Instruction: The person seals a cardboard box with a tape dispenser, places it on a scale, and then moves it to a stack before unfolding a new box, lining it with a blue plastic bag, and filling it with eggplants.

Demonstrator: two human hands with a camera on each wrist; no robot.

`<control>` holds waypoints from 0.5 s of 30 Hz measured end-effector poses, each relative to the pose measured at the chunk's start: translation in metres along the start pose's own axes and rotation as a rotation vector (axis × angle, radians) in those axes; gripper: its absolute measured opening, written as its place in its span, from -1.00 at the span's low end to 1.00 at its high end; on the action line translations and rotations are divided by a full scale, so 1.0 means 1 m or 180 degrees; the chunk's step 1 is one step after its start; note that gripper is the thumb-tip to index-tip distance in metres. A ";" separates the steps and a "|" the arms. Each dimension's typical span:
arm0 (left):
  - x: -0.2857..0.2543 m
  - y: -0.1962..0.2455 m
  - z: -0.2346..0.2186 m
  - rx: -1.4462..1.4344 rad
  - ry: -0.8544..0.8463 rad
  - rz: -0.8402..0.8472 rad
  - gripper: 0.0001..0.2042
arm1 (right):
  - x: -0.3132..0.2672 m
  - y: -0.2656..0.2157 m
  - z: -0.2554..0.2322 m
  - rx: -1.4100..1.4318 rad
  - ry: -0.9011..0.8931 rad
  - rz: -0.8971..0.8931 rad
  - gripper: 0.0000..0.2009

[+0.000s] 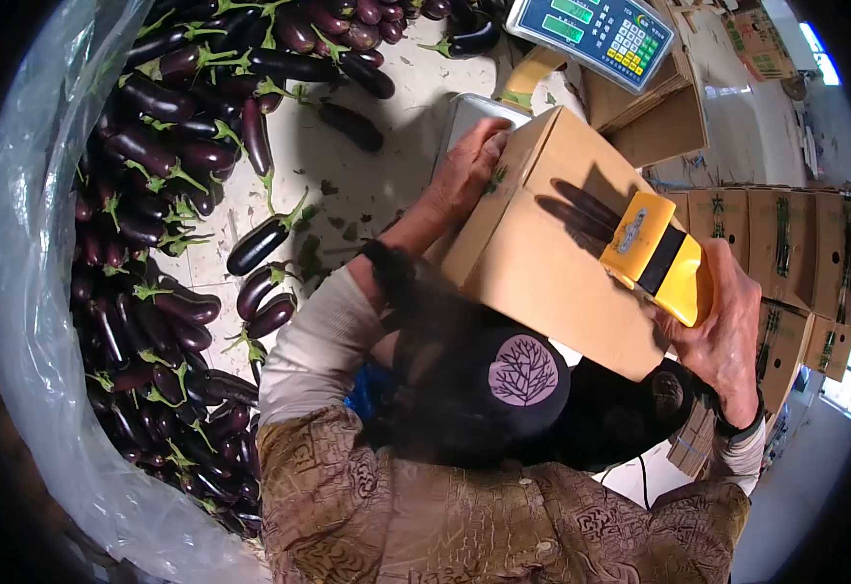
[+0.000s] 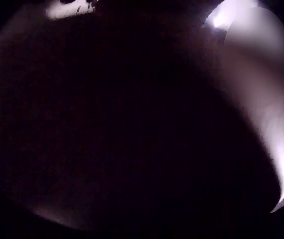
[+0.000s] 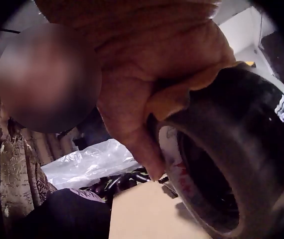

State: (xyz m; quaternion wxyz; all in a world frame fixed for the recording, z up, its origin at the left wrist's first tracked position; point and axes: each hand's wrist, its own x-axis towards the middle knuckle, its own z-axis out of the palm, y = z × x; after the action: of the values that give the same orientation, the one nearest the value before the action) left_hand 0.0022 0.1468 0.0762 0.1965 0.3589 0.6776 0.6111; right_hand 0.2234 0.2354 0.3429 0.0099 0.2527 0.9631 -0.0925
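Observation:
A closed cardboard box (image 1: 542,234) is tilted above the person's lap in the head view. The left hand (image 1: 469,170) grips its upper left edge. At the box's right side, the right hand (image 1: 722,326) holds a yellow tape dispenser (image 1: 654,255) against or just over the cardboard; which of the two cannot be told. In the right wrist view the right hand (image 3: 147,64) curls round the dispenser beside a dark tape roll (image 3: 251,134), with the box (image 3: 147,214) below. The left wrist view is almost wholly dark, and the left hand cannot be made out there.
Many eggplants (image 1: 143,146) lie at the left beside clear plastic sheeting (image 1: 26,292). A scale display (image 1: 596,34) stands at the top, near an open carton (image 1: 664,117). Stacked cartons (image 1: 785,243) are at the right. A few loose eggplants (image 1: 260,243) lie left of the left arm.

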 end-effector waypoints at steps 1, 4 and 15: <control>0.000 -0.015 0.007 0.0042 -0.0152 0.0224 -0.60 | 0.002 0.001 0.000 0.0054 0.0078 0.0008 -0.51; 0.011 -0.002 -0.006 0.0282 -0.0553 -0.0133 -0.57 | 0.004 0.001 -0.002 0.0117 0.0081 -0.0103 -0.52; 0.040 0.106 -0.006 0.0642 -0.1074 0.0694 -0.62 | -0.003 0.022 -0.010 0.0321 0.0168 -0.0570 -0.50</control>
State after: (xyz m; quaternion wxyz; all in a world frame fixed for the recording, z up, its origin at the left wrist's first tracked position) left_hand -0.0025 0.1716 0.1873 0.2029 0.5450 0.6501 0.4891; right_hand 0.2368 0.2547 0.3490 -0.0365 0.1682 0.9758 -0.1347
